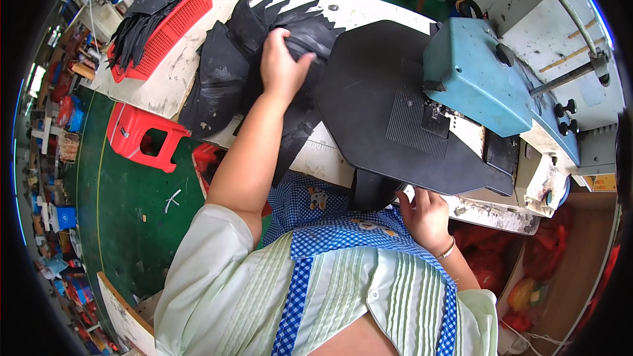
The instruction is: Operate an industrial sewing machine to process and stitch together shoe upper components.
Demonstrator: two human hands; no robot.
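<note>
My left hand [283, 69] reaches across the work table and rests on a fanned heap of black sheet pieces [217, 69], thumb spread away from the fingers. The fingertips bend over the dark material. Close to my body, my right hand [425, 221] is at the near edge of the black machine plate [369, 86], thumb and forefinger apart. Some of its fingertips are hidden at that edge. Just left of it, a curved black piece [374, 191] hangs below the plate; whether the hand touches it is unclear. A blue-green machine head [475, 72] stands over the plate's right side.
A red plastic basket [173, 33] with more black pieces stands at the table's far left. Below it is a red stool [146, 137] on the green floor. A metal rod [560, 80] juts from the machine. Red bags [484, 257] lie under the table at right.
</note>
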